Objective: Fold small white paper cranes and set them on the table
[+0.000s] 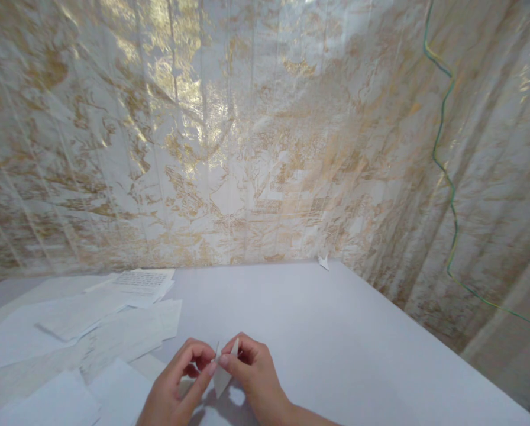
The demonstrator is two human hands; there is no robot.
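A small piece of folded white paper (pixel 222 380) with pointed ends is held up between my two hands, just above the white table. My left hand (pixel 179 378) pinches its left side near a thin upright point, thumb against fingertips. On the other side, my right hand (pixel 258 373) grips the paper between thumb and index finger, with a pointed flap rising beside the thumb. Both hands are closed, and their fingertips almost meet. Part of the folded paper is hidden behind the fingers.
Loose white paper sheets (pixel 114 331) overlap across the table's left side, and one printed sheet (pixel 145 281) lies at the back. A small folded paper figure (pixel 323 262) sits at the far right corner of the table (pixel 336 343). A green-yellow wire (pixel 453 207) hangs along the gold-patterned curtain (pixel 247 148).
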